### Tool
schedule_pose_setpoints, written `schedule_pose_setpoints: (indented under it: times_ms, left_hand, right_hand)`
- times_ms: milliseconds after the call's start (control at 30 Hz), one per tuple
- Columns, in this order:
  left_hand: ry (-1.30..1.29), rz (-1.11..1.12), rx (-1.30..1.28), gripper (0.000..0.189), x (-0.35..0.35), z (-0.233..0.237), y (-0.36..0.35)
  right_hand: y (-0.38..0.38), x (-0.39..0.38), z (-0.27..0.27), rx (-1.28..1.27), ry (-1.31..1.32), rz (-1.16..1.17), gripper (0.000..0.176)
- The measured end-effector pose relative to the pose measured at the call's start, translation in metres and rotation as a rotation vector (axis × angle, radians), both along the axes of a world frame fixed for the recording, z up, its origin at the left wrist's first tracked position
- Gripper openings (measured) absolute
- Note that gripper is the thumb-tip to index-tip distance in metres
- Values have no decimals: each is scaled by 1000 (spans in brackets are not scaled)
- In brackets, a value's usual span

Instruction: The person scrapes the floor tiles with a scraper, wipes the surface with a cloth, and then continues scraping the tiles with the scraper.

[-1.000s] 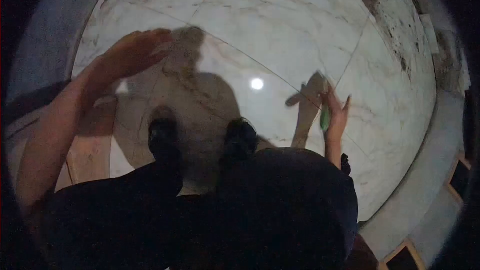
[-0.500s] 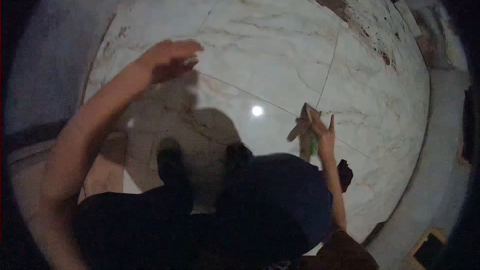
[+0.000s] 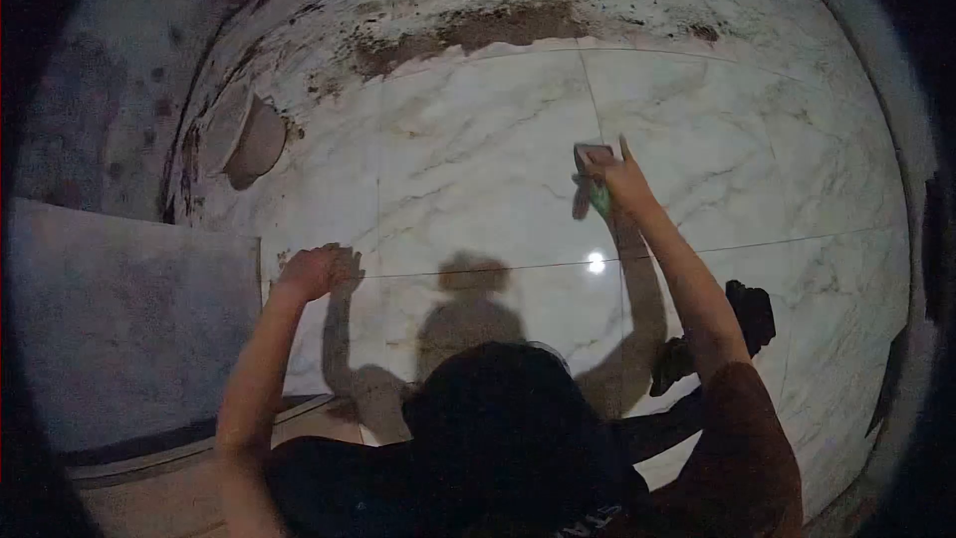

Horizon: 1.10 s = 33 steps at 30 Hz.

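Observation:
My right hand (image 3: 622, 179) is stretched far forward and grips a small scraper with a green handle (image 3: 596, 171). Its flat blade lies against the white marble floor tile (image 3: 478, 149), just left of a tile joint. My left hand (image 3: 309, 274) rests low on the floor at the left, next to the joint between two tiles, and holds nothing. Both arms cast shadows on the glossy tile. My dark-clothed body fills the bottom of the view.
Brown mortar or dirt smears (image 3: 468, 30) cover the far tiles. A round shallow pan (image 3: 247, 139) lies at the far left. A raised grey slab (image 3: 119, 319) borders the left side. A dark shoe (image 3: 752, 314) sits at the right. A lamp's reflection (image 3: 596, 262) shines on the tile.
I have gone from standing over my feet to leaning low over the floor. The right hand reached forward with the scraper onto the tile, and the left hand dropped to the floor.

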<state>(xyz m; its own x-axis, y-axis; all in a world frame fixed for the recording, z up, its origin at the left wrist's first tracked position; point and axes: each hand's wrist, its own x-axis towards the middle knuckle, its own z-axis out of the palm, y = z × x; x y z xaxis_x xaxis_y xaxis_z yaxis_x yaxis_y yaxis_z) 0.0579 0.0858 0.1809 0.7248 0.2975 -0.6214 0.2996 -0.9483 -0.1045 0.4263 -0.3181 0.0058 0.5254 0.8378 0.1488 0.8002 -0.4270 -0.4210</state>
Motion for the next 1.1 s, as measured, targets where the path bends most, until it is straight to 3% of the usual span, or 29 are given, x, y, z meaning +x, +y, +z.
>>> schedule_pose_setpoints:
  times_ms: [33, 100, 167, 200, 267, 333, 367, 400, 467, 500, 567, 600, 667, 733, 767, 833, 867, 933, 1000, 1067, 1100]
  left_hand:
    - [80, 76, 39, 54, 9, 7, -1]
    - [174, 151, 76, 52, 12, 28, -1]
    - [-266, -70, 28, 49, 19, 51, -1]
    - [-285, -53, 31, 49, 28, 66, -10]
    - [-446, 73, -72, 47, 61, 98, -34]
    - [-437, -35, 5, 47, 77, 85, -19]
    - [-438, -129, 61, 47, 82, 73, -15]
    - [-428, -135, 57, 47, 93, 64, -11]
    - [22, -187, 118, 47, 104, 51, -6]
    - [60, -149, 156, 47, 110, 44, -8]
    - [-78, -135, 47, 48, 134, 39, -25]
    - [-200, -101, -73, 48, 142, 35, -36]
    - [-239, -170, -108, 49, 166, 28, -52]
    - [-243, -260, -133, 49, 188, 19, -53]
    - [-117, -358, -45, 49, 200, 12, -51]
    - [12, -452, 42, 48, 229, 6, -52]
    - [29, -444, 35, 47, 241, 8, -48]
    - [-63, -413, 23, 46, 269, 3, -52]
    - [-201, -369, 13, 46, 297, -5, -51]
    - [-785, -115, -203, 43, 313, -44, -60]
    - [-786, -96, -221, 43, 317, -64, -69]
  right_hand:
    - [16, 14, 12, 72, 231, -126, 34]
    - [22, -3, 35, 161, 254, -186, 32]
    - [-4, -78, 36, 88, -291, -155, 31]
    - [-19, -118, 28, 29, -352, -131, 31]
    - [-37, -167, 15, -140, -130, 38, 37]
    - [-8, -128, -18, -73, -311, -11, 35]
    - [17, -91, -4, 58, -403, -113, 34]
    - [33, -43, 5, 11, -467, -55, 34]
    - [51, -7, -5, 314, 581, -356, 40]
    - [50, -15, 14, 325, 586, -318, 36]
    - [46, -48, 39, 232, 87, -224, 23]
    - [28, -101, 33, 110, -389, -160, 18]
    - [2, -173, 1, -35, -207, -43, 18]
    - [23, -147, -14, -21, -271, -93, 20]
    - [33, -130, -20, -18, -328, -134, 25]
    - [61, -49, 21, -140, -139, -87, 21]
    - [68, -26, 45, 46, 253, -173, 22]
    - [61, -25, 56, 242, 637, -274, 23]
    - [41, -65, 48, 78, -246, -216, 21]
    - [15, -128, 18, -57, -189, -145, 26]
    - [16, -122, 8, -79, -189, -134, 26]
